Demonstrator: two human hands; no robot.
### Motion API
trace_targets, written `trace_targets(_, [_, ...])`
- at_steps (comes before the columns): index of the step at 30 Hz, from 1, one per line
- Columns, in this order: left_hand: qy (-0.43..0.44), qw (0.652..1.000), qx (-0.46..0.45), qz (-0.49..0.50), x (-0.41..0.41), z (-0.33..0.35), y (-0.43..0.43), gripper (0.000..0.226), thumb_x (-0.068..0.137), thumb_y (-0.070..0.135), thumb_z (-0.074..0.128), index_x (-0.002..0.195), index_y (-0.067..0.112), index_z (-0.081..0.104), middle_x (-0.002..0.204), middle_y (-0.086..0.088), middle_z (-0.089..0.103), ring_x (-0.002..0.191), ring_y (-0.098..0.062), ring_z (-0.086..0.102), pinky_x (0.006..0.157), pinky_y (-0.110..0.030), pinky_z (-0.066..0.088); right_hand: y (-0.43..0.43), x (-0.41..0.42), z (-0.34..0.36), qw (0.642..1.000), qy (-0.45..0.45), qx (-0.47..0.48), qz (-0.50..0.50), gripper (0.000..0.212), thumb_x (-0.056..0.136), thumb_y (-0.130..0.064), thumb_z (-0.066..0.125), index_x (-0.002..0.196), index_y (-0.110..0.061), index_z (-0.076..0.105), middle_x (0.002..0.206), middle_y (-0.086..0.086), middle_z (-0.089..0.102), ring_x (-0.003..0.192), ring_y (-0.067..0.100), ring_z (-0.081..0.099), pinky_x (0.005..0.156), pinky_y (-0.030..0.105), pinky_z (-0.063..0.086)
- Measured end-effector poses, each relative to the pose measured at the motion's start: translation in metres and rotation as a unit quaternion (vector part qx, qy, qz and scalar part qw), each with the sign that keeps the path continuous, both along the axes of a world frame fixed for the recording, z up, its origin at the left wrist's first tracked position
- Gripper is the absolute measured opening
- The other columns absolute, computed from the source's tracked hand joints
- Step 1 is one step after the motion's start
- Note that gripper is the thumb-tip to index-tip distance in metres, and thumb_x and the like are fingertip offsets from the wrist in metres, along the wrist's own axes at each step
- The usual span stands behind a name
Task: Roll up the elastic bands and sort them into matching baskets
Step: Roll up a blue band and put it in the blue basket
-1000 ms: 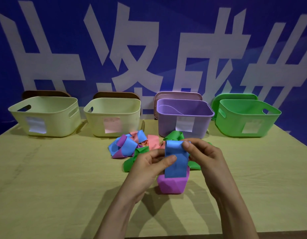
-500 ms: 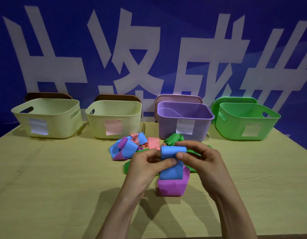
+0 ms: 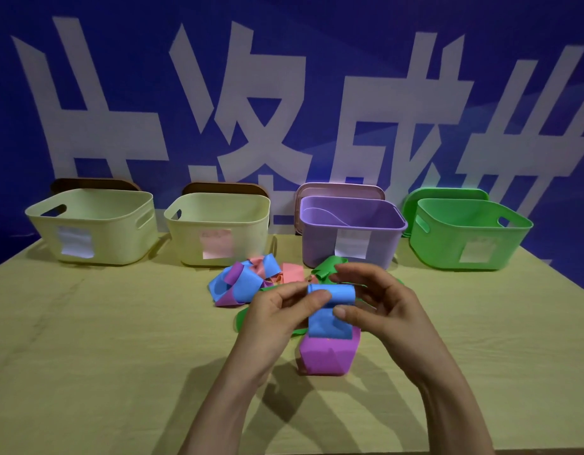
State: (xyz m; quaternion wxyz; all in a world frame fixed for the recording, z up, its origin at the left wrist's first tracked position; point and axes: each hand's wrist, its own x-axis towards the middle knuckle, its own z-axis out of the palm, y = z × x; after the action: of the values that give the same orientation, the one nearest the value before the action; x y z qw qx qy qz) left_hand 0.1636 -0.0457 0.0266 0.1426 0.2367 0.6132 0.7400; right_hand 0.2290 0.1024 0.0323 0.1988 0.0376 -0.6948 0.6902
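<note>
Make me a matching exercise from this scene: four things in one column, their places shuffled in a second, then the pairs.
1 half-rolled blue elastic band
2 folded magenta elastic band
3 purple plastic basket
4 green plastic basket

a far right of the basket row
b pinched between left hand and right hand
c on the wooden table, nearest the person
d third basket from the left

Pairs: 1-b; 2-c; 3-d; 4-a

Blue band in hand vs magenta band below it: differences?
The blue band is partly rolled at its top; the magenta band is unrolled, a creased loop. The left hand and right hand pinch the blue band; the magenta band lies on the table, ungripped. Both are wide, flat bands.
</note>
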Motion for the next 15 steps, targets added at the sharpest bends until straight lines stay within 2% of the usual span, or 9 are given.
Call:
trace_targets(2, [0.017, 1.000, -0.013, 0.005, -0.0005, -0.0017, 0.0003, 0.019, 0.074, 0.025, 0.069, 0.091, 0.018, 0.075, 0.089, -0.002, 0.074, 0.087, -0.012, 0.069, 0.076, -0.022, 0.055, 0.0009, 0.0011, 0.0006, 0.999, -0.013, 0.037, -0.027, 0.031, 0.071, -0.018, 0.070, 0.101, -0.014, 0.069, 0.096, -0.003, 0.073, 0.092, 0.009, 0.066, 0.075, 0.019, 0.051])
trace_targets(4, [0.028, 0.999, -0.026, 0.016, -0.0012, -0.0032, 0.0006, 0.013, 0.077, 0.019, 0.069, 0.089, 0.021, 0.074, 0.085, 0.003, 0.074, 0.086, -0.010, 0.069, 0.076, -0.022, 0.055, 0.0015, 0.0009, 0.0019, 0.996, -0.031, 0.068, -0.053, 0.024, 0.070, -0.027, 0.069, 0.092, -0.018, 0.072, 0.090, -0.006, 0.074, 0.085, 0.009, 0.066, 0.075, 0.021, 0.052])
trace_targets(8, [0.016, 1.000, -0.017, 0.013, -0.0014, -0.0064, 0.0021, 0.018, 0.079, 0.015, 0.069, 0.096, 0.015, 0.073, 0.090, 0.000, 0.074, 0.090, -0.013, 0.069, 0.072, -0.020, 0.053, 0.0026, -0.0003, 0.0019, 0.997, -0.027, 0.045, -0.057, 0.014, 0.074, -0.014, 0.071, 0.087, -0.016, 0.073, 0.084, -0.007, 0.075, 0.081, 0.004, 0.066, 0.073, 0.018, 0.052])
trace_targets(12, [-0.009, 0.999, 0.000, -0.031, -0.0018, -0.0050, 0.0023, 0.043, 0.068, 0.027, 0.070, 0.109, 0.015, 0.069, 0.101, -0.002, 0.073, 0.096, -0.011, 0.068, 0.073, -0.018, 0.050, 0.0036, -0.0008, -0.0026, 0.998, -0.001, -0.001, -0.058, 0.014, 0.077, -0.001, 0.067, 0.086, -0.012, 0.072, 0.079, -0.007, 0.074, 0.076, 0.001, 0.065, 0.068, 0.013, 0.048])
trace_targets(15, [-0.070, 0.996, 0.039, -0.037, -0.0003, -0.0040, 0.0036, 0.030, 0.068, 0.019, 0.068, 0.098, 0.019, 0.067, 0.087, 0.005, 0.074, 0.082, -0.004, 0.068, 0.066, -0.016, 0.051, 0.0053, -0.0023, -0.0043, 0.998, 0.010, -0.021, -0.061, 0.012, 0.080, -0.001, 0.064, 0.088, -0.008, 0.070, 0.078, -0.006, 0.072, 0.073, 0.001, 0.063, 0.066, 0.012, 0.047])
